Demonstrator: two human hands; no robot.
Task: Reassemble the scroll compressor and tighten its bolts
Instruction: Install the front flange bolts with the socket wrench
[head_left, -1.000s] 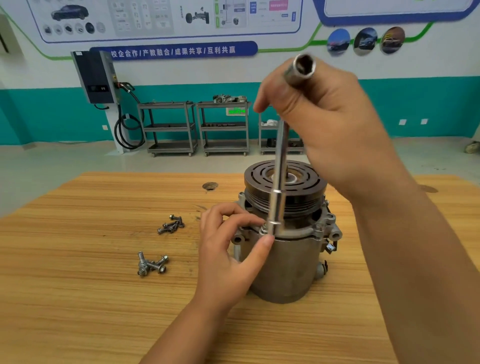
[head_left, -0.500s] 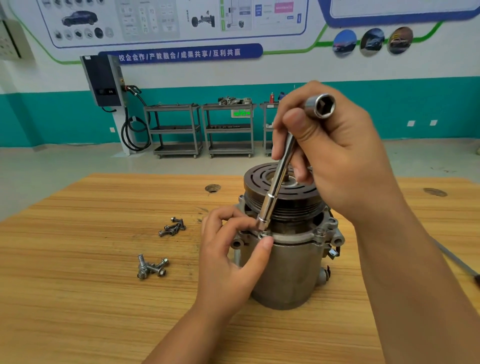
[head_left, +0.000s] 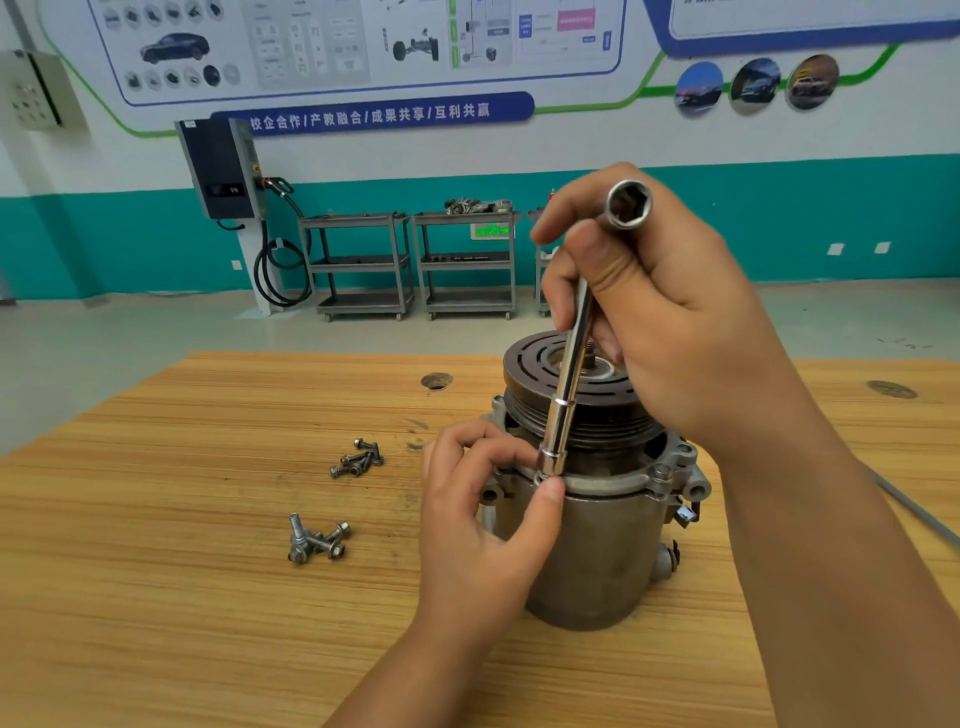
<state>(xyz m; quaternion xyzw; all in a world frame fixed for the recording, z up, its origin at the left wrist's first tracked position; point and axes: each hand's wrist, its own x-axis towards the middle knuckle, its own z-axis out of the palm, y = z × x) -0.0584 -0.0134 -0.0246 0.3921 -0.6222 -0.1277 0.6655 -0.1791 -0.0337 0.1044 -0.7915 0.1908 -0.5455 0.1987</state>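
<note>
Scroll compressor (head_left: 597, 551) stands upright on the wooden table (head_left: 156, 571), its long axis vertical and the grooved pulley face (head_left: 530, 364) pointing up. It looks like heavy, rigid cast metal that should sit steady on its flat base. The smooth housing may be slippery, so the cylinder wall or the flange lugs seem the safest places to hold. The small connector at 3 o'clock looks less sturdy.

A long socket tool (head_left: 563, 395) leans from the flange towards 1 o'clock, its open hex end uppermost. Its lower socket meets the flange at about 8 o'clock on the rim. The right hand (head_left: 675, 322) has its fingers curled round the upper shaft. The left hand (head_left: 478, 525) pinches the socket's lower end between thumb and forefinger, steadying it over the bolt.

Two heaps of loose bolts (head_left: 317, 540) lie at 9 o'clock from the compressor, well apart from it.
</note>
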